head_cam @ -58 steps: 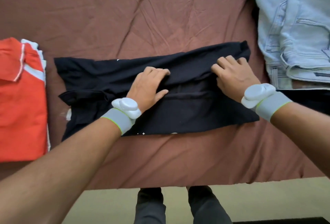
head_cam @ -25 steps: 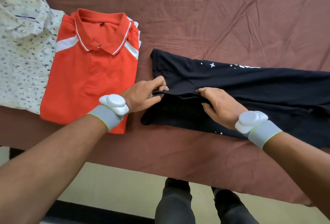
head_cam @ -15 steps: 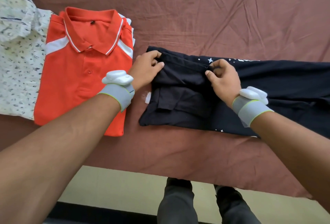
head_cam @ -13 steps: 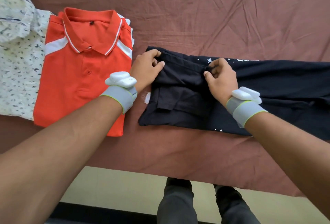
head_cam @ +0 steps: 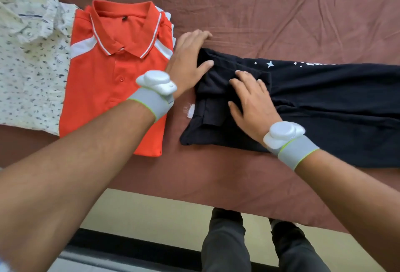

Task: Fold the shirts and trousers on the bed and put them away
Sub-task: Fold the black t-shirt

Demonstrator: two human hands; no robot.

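Hands lie flat, fingers straight: left hand [head_cam: 187,59] at the black shirt [head_cam: 324,102] edge; right hand [head_cam: 252,100] pressing its fold.

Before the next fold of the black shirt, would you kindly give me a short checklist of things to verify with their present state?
1. Left hand flat at the collar end of the black star-print cotton shirt: ok.
2. Right hand pressing the tucked sleeve flat: ok.
3. Sleeve fold smooth: not ok, ridges show.
4. Shirt apart from the folded orange polo shirt: ok.
5. Shirt's far end flat: cannot tell, out of frame.
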